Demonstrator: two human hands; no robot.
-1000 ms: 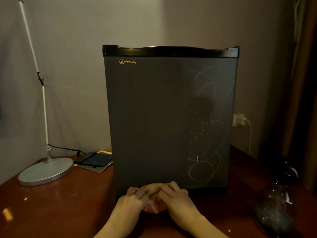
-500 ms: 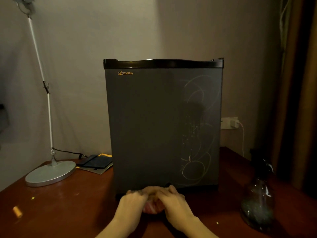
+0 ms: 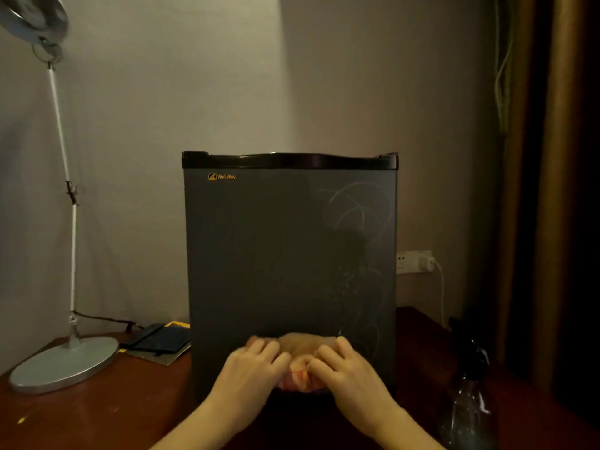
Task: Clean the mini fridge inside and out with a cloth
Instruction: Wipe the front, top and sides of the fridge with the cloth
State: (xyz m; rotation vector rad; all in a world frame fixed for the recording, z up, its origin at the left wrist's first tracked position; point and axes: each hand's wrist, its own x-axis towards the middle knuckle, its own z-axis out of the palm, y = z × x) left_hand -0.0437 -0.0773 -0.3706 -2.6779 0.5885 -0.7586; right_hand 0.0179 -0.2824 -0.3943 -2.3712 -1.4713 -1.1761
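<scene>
Dim room, plain wall (image 3: 324, 76) behind, a brown curtain (image 3: 565, 190) hanging at the right; a reddish wooden tabletop (image 3: 97, 414) is carrying everything. The mini fridge (image 3: 289, 241) is standing upright at the middle of it. Its door (image 3: 259, 287) is shut and pointing straight at me, with the logo (image 3: 222, 176) reading the right way up at the top left. Its long axis is running vertically, by a small margin over its width. The cloth (image 3: 300, 365) is sitting bunched against the bottom strip of the door, its length lying left to right along that edge. Both hands are working on it: the left hand (image 3: 253, 365) is gripping the left end with bent fingers, and the right hand (image 3: 344, 368) is gripping the right end likewise, the two nearly touching over the middle. I am reading the step as wiping the outside of the door, low down. Pale swirl marks (image 3: 357, 206) and specks are showing over the right half of the door, so I am judging much of that face as yet to be done and the inside as not begun. To do this well I would be flattening the cloth into a broad pad rather than a wad. I would be pressing evenly and taking overlapping straight passes upward toward the swirls. One hand would be steadying the top so the fridge is not sliding back. A spray bottle (image 3: 470, 394) is standing near at the right and a lamp base (image 3: 65, 365) at the left; wide elbows could be knocking either.
</scene>
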